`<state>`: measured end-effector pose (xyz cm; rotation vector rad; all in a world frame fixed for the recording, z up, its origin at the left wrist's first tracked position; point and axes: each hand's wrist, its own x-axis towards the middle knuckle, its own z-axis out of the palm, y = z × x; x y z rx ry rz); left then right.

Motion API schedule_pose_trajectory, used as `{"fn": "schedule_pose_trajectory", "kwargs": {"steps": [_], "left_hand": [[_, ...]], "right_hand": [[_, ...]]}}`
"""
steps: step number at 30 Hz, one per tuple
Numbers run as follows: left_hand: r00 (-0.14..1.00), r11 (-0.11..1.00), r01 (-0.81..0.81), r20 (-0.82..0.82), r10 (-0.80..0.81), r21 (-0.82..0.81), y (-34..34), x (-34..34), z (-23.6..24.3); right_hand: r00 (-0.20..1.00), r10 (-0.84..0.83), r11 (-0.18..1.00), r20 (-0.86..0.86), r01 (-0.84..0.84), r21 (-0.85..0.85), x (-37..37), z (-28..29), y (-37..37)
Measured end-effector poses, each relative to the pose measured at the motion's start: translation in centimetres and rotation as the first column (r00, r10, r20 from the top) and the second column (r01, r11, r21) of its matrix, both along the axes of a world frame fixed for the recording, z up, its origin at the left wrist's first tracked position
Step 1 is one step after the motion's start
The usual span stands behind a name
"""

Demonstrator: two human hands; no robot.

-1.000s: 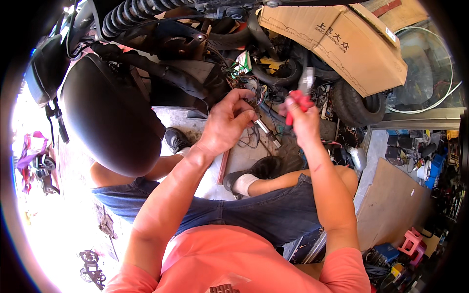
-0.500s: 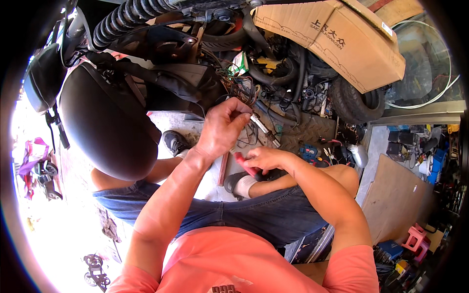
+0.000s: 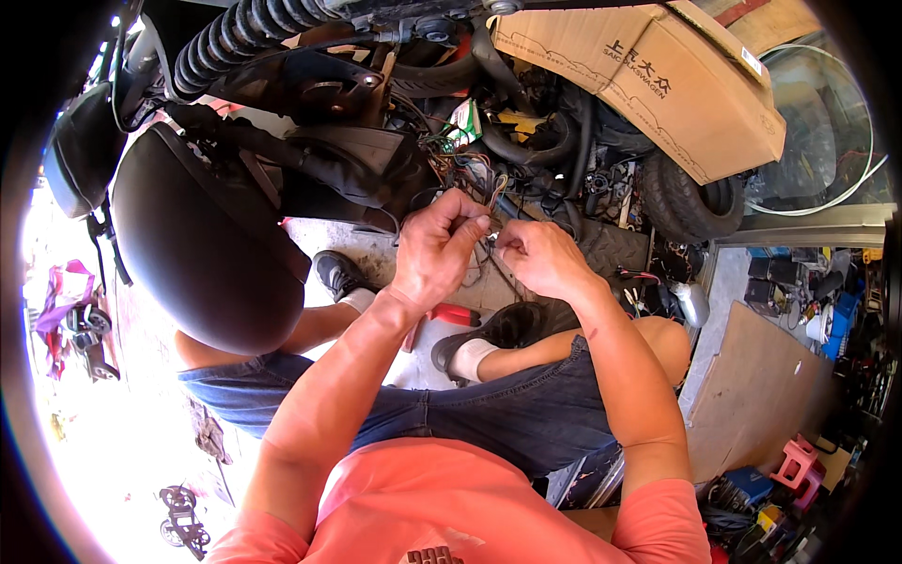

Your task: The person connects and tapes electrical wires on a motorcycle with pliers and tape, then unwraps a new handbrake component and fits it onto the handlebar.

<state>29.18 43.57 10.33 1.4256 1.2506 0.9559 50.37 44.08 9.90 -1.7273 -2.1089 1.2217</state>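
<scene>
My left hand [image 3: 437,240] pinches a thin wire below a bundle of coloured wires [image 3: 493,183] in the middle of the view. Just right of it, my right hand [image 3: 540,258] is closed, fingertips on a small piece at the wire, too hidden to make out. A red-handled tool [image 3: 456,313] lies low below my hands, between my lower legs, beside a dark shoe [image 3: 512,324].
A black motorbike or scooter body [image 3: 207,244] is at my left, under a coil spring [image 3: 249,42]. Beyond my hands lie hoses and cables, tyres [image 3: 681,202] and a cardboard box [image 3: 686,103]. Boards [image 3: 752,385], tools and pink stools [image 3: 799,461] are at right.
My right hand brought the red-handled tool down and let it go, then moved up beside my left hand. The silver cylinder seen below my left hand earlier is now mostly hidden.
</scene>
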Motion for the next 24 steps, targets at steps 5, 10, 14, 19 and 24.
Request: {"fn": "schedule_pose_trajectory", "kwargs": {"steps": [5,10,14,19,24], "left_hand": [[0.995,0.998,-0.042,0.09,0.045,-0.039,0.0,0.8,-0.2],[0.966,0.993,-0.062,0.246,0.086,-0.101,0.0,0.6,0.0],[0.948,0.989,-0.062,0.302,0.1,-0.132,0.4,0.7,0.0],[0.955,0.989,-0.082,0.273,0.113,-0.123,0.2,0.7,-0.3],[0.999,0.989,-0.05,-0.009,0.052,0.138,-1.0,0.7,0.5]], "right_hand": [[0.967,-0.162,0.975,-0.199,0.187,0.118,-0.6,-0.8,0.0],[0.834,-0.34,0.844,-0.435,0.474,0.251,-1.3,1.3,0.9],[0.847,-0.188,0.845,-0.497,0.398,0.358,-2.0,1.4,1.3],[0.933,-0.12,0.859,-0.339,0.269,0.437,-3.9,1.0,1.4],[0.881,-0.238,0.904,-0.408,0.355,0.239,-3.6,-0.9,2.8]]}}
